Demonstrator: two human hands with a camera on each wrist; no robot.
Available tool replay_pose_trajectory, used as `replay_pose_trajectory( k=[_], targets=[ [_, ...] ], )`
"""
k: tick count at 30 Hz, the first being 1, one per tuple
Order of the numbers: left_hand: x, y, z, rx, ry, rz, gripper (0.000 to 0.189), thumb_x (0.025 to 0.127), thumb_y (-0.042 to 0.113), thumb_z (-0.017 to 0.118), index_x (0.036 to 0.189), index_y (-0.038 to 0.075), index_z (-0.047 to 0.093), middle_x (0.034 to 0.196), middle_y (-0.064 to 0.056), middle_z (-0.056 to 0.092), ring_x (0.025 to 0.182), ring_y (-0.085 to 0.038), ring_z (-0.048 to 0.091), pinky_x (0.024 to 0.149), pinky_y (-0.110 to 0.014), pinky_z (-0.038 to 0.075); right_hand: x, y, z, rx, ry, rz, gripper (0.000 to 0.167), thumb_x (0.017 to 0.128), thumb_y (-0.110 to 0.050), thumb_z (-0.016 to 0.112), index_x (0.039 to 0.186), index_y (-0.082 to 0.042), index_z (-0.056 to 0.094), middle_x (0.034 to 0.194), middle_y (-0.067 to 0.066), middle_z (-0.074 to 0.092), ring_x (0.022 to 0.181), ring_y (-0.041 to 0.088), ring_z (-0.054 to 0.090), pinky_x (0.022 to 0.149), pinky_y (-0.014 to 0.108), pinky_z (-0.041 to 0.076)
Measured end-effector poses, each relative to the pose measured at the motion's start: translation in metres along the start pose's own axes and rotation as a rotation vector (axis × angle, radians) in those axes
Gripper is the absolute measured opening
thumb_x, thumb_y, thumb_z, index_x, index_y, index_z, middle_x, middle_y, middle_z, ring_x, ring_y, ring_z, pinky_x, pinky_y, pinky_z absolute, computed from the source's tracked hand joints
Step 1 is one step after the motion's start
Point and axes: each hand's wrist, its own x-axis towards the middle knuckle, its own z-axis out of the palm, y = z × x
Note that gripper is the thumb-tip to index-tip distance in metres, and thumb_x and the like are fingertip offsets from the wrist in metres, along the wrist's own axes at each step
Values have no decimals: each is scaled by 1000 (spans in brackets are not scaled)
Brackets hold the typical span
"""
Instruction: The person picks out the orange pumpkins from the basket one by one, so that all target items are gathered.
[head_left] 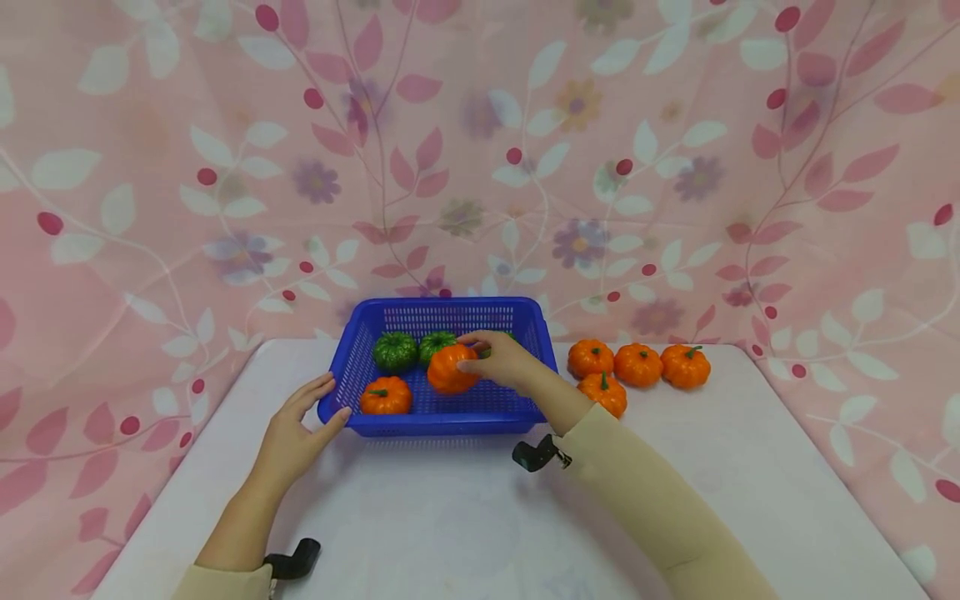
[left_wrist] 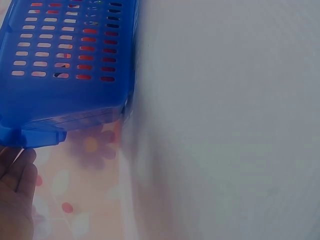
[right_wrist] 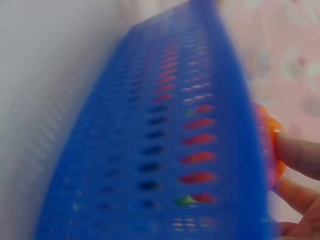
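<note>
A blue plastic basket (head_left: pixel 442 427) with slotted sides stands on the white table. Over its middle my right hand (head_left: pixel 501 360) pinches a small orange pumpkin (head_left: pixel 450 371) between thumb and fingers. That pumpkin also shows past the basket wall in the right wrist view, which is blurred. Inside the basket lie another orange pumpkin (head_left: pixel 386 397) at the front left and green pumpkins (head_left: pixel 395 352) along the back, one partly hidden by my right hand. My left hand (head_left: pixel 294 433) has its fingers extended at the basket's left rim, with fingertips right at the edge in the left wrist view.
Several orange pumpkins (head_left: pixel 638 365) sit on the table to the right of the basket, one (head_left: pixel 604 394) partly behind my right forearm. A pink floral cloth (head_left: pixel 480 167) hangs behind the white table (head_left: pixel 420 517). Each wrist carries a small black camera.
</note>
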Motion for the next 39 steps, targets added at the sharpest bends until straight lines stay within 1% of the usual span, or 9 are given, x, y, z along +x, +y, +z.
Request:
replay_pose_trajectory(
  k=[4,8,12,18,23,26,30,34,39],
  targets=[
    [0,-1,1,6,4,-1,61,91,31,75,140,0,56,150,-12,49,140,-41,39,109,-65,33,-16,-5,-16,19,-3,-24,43,94,-20,73,135,-16,61,132,12,56,111,28,62,92,39,57],
    [0,-2,1,13,7,-5,61,91,31,75,140,0,56,150,-12,49,140,-41,39,109,-65,33,-34,-9,-35,11,5,-63,45,95,-21,72,138,-16,58,137,12,55,119,33,60,95,42,55],
    [1,-3,2,22,5,-11,62,91,33,75,141,1,56,151,-12,48,140,-41,39,109,-65,34,-53,-12,-52,-10,50,-67,47,95,-25,71,140,-18,55,140,11,53,127,34,55,100,47,52],
    [2,-5,3,27,8,-5,62,91,33,75,140,1,56,151,-11,49,140,-41,40,109,-64,34,-80,-8,-72,-76,128,-30,52,94,-34,71,141,-24,53,143,7,52,134,34,46,103,54,47],
    [1,-3,2,22,8,-3,61,92,32,75,140,0,56,150,-12,49,140,-41,40,109,-64,33,-100,2,-87,-55,160,-85,52,95,-29,71,143,-18,52,142,10,53,132,35,48,96,52,53],
    [1,-4,2,21,5,-5,62,92,33,74,141,0,56,151,-12,48,140,-41,39,109,-65,33,-111,11,-97,-57,171,-104,53,96,-28,70,144,-16,51,142,12,53,133,36,48,96,51,53],
    [1,-4,1,17,9,2,62,91,34,75,140,0,56,150,-12,49,140,-42,40,108,-65,34,-127,24,-113,-89,198,-76,56,96,-33,69,146,-18,49,146,14,48,136,40,43,101,56,48],
    [2,-3,1,12,7,3,62,92,34,75,140,0,56,150,-12,49,140,-42,39,109,-66,33,-141,40,-127,-85,219,-50,60,97,-33,67,149,-14,44,149,19,44,138,45,39,104,62,43],
    [3,-4,1,11,8,5,62,91,34,75,140,0,56,151,-12,49,140,-42,39,109,-65,33,-153,59,-140,-81,252,-18,64,97,-35,67,150,-12,41,148,19,44,136,43,41,104,58,45]
  ],
)
